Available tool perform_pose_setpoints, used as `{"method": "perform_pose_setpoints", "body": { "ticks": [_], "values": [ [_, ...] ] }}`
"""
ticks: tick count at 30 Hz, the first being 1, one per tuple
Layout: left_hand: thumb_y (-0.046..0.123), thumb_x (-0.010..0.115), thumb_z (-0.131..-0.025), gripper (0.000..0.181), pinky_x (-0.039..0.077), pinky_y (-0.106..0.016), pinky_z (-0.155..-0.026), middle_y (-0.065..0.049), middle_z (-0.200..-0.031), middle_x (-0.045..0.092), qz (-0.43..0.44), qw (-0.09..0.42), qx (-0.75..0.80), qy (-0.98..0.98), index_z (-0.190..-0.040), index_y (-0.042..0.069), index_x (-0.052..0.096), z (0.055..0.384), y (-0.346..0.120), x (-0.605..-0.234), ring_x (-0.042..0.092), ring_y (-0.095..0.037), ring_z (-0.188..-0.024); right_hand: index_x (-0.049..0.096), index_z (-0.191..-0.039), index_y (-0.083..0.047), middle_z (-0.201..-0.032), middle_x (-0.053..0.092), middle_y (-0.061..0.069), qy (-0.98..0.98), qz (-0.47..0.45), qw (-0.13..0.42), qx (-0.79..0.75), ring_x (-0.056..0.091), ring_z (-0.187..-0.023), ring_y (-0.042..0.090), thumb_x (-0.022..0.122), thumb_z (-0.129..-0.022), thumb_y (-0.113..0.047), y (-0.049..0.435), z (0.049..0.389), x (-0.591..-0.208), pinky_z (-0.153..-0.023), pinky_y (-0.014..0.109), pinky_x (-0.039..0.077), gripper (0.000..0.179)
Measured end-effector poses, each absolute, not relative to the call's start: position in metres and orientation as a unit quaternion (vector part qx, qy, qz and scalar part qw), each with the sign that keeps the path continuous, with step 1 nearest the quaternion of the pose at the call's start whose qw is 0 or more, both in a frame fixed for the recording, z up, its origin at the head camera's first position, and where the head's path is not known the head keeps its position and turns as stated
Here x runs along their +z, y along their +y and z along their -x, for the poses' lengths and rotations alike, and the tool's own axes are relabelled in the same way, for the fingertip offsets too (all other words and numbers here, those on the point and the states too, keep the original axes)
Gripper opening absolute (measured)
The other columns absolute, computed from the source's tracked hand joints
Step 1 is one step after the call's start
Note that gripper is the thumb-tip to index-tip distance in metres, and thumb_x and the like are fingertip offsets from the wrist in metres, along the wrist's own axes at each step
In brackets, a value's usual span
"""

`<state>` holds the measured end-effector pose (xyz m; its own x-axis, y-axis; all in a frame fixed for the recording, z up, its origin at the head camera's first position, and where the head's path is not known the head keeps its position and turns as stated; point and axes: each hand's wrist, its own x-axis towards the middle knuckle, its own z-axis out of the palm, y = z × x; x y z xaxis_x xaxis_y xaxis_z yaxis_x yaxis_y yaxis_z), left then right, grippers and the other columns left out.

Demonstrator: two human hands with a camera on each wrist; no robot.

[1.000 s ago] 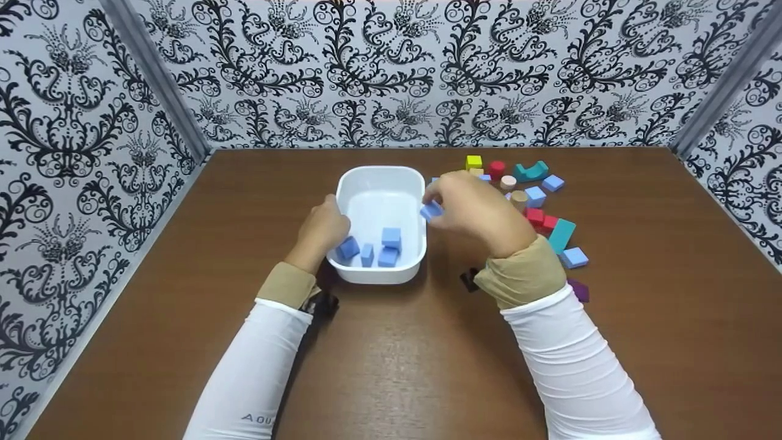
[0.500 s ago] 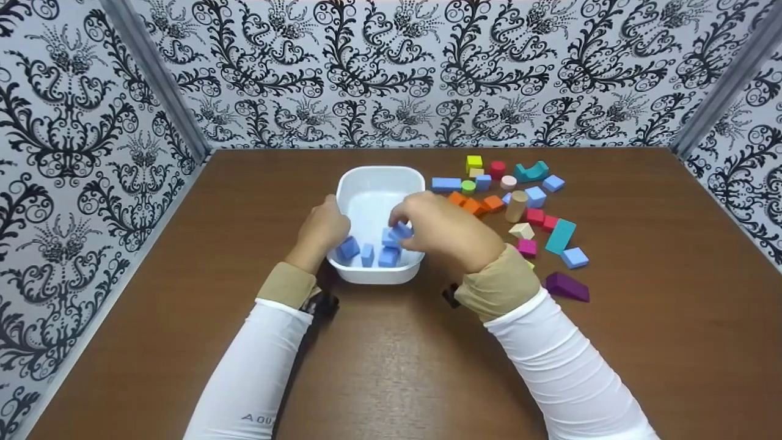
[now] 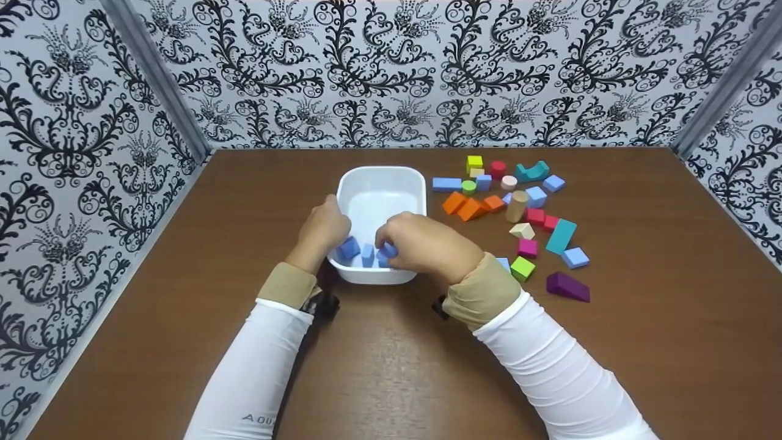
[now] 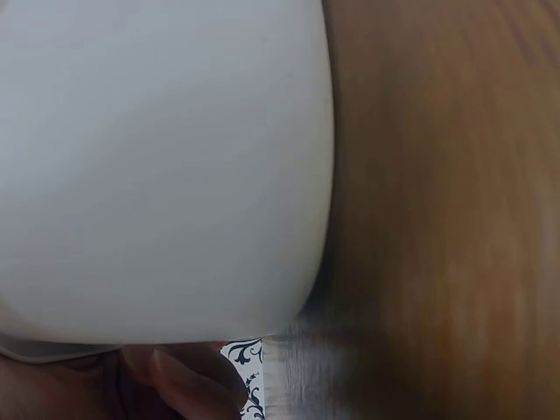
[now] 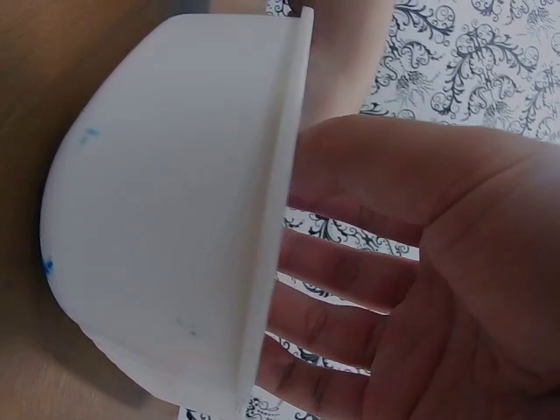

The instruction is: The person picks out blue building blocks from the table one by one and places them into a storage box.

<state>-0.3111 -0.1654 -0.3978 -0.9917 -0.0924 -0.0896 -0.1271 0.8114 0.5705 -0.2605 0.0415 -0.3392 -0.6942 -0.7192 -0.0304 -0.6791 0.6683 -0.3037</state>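
Observation:
A white plastic tub (image 3: 391,174) stands on the table with several blue blocks (image 3: 349,247) in its near end. My left hand (image 3: 325,229) grips the tub's left rim; its fingers (image 4: 188,381) show at the rim in the left wrist view. Over the tub's near right side reaches my right hand (image 3: 427,244), pinching a blue block (image 3: 388,249) low among the others. In the right wrist view the tub's outer wall (image 5: 166,201) hides the fingertips of the right hand (image 5: 402,254) and the block.
Right of the tub lie many coloured blocks, among them orange triangles (image 3: 470,209), a wooden cylinder (image 3: 516,206), a teal slab (image 3: 561,236), a lime cube (image 3: 522,269) and a purple wedge (image 3: 568,287). A patterned wall (image 3: 391,73) stands behind the brown table (image 3: 391,354).
My right hand has carried the blue block from outside the tub's right rim, over it and down to the near end. The left hand and tub have stayed put.

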Motion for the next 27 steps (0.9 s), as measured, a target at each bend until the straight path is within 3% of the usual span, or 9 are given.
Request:
{"method": "perform_pose_setpoints", "body": {
  "ticks": [8, 27],
  "values": [
    [0.013, 0.044, -0.099, 0.063, 0.049, -0.058, -0.107, -0.03, -0.147, 0.058, 0.055, 0.028, 0.295, 0.954, -0.159, -0.005, 0.036, 0.312, -0.165, -0.398, 0.06, -0.043, -0.13, 0.08, -0.117, 0.0, -0.096, 0.074, 0.011, 0.907, 0.391, 0.079, -0.139, 0.062, -0.082, 0.026, 0.08, -0.093, -0.009, 0.042, 0.268, -0.346, -0.079, 0.038, 0.056, 0.025],
    [0.013, 0.045, -0.1, 0.061, 0.051, -0.059, -0.104, -0.03, -0.143, 0.06, 0.06, 0.03, 0.297, 0.952, -0.158, -0.005, 0.037, 0.311, -0.165, -0.399, 0.063, -0.043, -0.125, 0.081, -0.114, -0.001, -0.098, 0.075, 0.012, 0.903, 0.404, 0.057, -0.137, 0.062, -0.086, 0.027, 0.081, -0.092, -0.006, 0.038, 0.275, -0.362, -0.084, 0.04, 0.057, 0.023]
  ]
}}
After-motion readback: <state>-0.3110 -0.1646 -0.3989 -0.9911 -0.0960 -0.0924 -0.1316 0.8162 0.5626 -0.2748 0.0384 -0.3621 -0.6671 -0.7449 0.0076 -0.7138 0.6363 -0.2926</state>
